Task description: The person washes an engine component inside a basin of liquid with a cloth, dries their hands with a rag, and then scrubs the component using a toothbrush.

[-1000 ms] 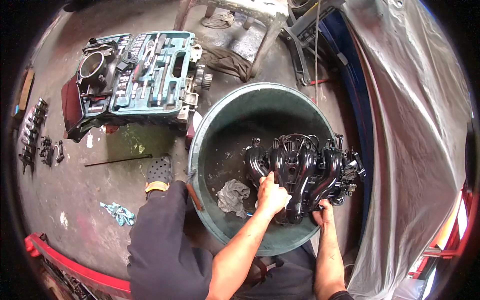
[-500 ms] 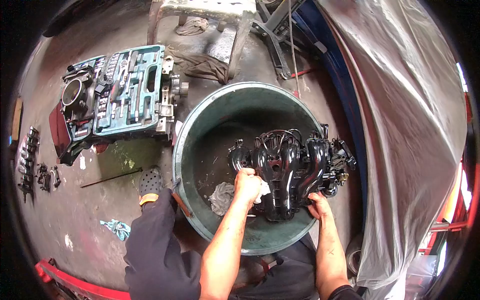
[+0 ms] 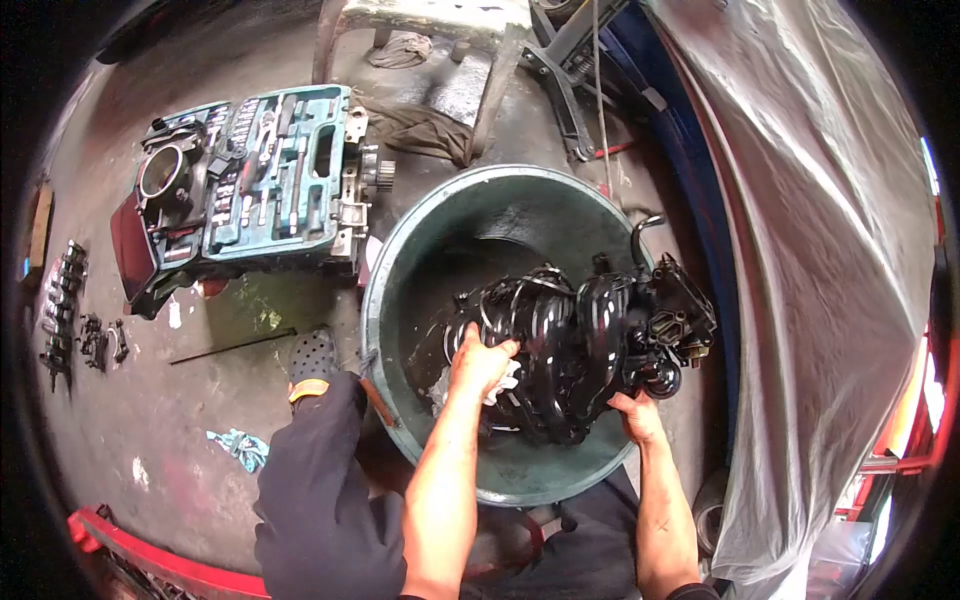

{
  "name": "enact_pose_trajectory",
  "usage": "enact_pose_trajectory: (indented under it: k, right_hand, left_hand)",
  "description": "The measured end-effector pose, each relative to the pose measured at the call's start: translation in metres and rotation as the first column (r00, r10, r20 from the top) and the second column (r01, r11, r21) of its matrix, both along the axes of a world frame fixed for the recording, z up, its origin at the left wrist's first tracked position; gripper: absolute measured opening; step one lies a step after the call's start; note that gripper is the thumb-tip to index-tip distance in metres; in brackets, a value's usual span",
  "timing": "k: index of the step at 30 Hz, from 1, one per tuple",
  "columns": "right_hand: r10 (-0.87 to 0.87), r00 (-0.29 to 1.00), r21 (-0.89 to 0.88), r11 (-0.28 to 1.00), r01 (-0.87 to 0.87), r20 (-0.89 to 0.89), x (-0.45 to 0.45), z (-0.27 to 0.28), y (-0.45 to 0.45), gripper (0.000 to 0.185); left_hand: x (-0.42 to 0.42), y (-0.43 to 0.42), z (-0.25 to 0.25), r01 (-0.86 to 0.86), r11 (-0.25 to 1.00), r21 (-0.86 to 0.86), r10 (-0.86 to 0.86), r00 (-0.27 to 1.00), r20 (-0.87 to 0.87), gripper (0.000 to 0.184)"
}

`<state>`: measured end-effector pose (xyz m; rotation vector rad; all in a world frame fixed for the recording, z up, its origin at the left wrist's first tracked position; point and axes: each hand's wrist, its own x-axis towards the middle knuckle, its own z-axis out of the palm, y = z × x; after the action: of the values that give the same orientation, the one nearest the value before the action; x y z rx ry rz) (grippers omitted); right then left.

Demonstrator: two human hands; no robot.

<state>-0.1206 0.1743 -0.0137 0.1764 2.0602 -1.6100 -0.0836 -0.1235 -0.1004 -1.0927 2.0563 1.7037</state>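
A glossy black manifold with curved pipes is held over a round green tub, its right end reaching past the rim. My left hand is closed around a white cloth at the manifold's left side. My right hand grips the manifold's lower right edge, with the thumb on top and the other fingers largely hidden. Behind my left hand, a grey rag in the tub is mostly covered.
An open teal socket case rests on an engine block at the upper left. Metal parts and a blue cloth lie on the floor. A grey plastic sheet hangs at the right. A red bar crosses the lower left.
The manifold has turned and tilted, showing more of its right-end fittings. My left hand has moved left along it with the cloth, and my right hand still holds its lower edge.
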Motion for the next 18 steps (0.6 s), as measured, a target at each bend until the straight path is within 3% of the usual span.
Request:
enact_pose_trajectory:
  k: [1,2,3,4,5,7,9,12,13,16,18]
  right_hand:
    - [0.032,0.999,0.065,0.997,-0.032,0.013,-0.002,-0.002,0.006,0.059]
    - [0.063,0.998,0.125,0.990,-0.066,0.026,-0.005,-0.005,0.011,0.059]
    - [0.080,0.993,0.178,0.979,-0.094,0.087,-0.011,-0.017,0.028,0.059]
    - [0.061,0.990,0.272,0.958,-0.094,0.127,-0.011,0.006,0.010,0.057]
    - [0.129,0.991,0.282,0.950,-0.137,0.048,-0.018,-0.017,0.034,0.056]
    - [0.150,0.988,0.243,0.961,-0.134,-0.046,-0.025,-0.045,0.068,0.053]
    - [0.059,0.996,0.144,0.988,-0.050,-0.061,-0.024,-0.044,0.072,0.050]
    - [0.007,0.999,0.146,0.989,-0.001,-0.038,-0.032,-0.035,0.066,0.045]
    - [-0.028,0.999,0.067,0.997,0.026,0.034,-0.032,-0.024,0.052,0.044]
    - [-0.054,0.998,0.088,0.994,0.058,-0.042,-0.030,-0.016,0.035,0.047]
    - [-0.074,0.997,0.025,0.997,0.074,0.020,-0.036,-0.026,0.046,0.052]
  left_hand:
    - [0.008,-0.008,0.004,-0.061,0.957,0.283,0.060,0.998,0.012,0.090]
    - [0.014,-0.017,0.010,-0.118,0.835,0.538,0.116,0.993,0.038,0.086]
    - [0.020,-0.014,0.009,-0.160,0.791,0.591,0.170,0.985,0.040,0.079]
    - [0.027,-0.007,-0.001,-0.150,0.802,0.578,0.161,0.986,0.032,0.081]
    - [0.035,0.000,-0.012,-0.139,0.813,0.565,0.152,0.988,0.026,0.083]
    - [0.047,0.018,-0.021,-0.177,0.779,0.601,0.200,0.979,0.030,0.090]
    - [0.057,0.039,-0.032,-0.229,0.718,0.657,0.282,0.959,0.027,0.098]
    - [0.063,0.089,-0.075,-0.256,0.707,0.659,0.405,0.911,-0.081,0.085]
    - [0.065,0.095,-0.076,-0.264,0.714,0.649,0.423,0.901,-0.100,0.081]
    - [0.063,0.097,-0.059,-0.326,0.694,0.642,0.525,0.840,-0.140,0.049]
    - [0.062,0.097,-0.058,-0.365,0.678,0.639,0.526,0.847,-0.075,0.054]
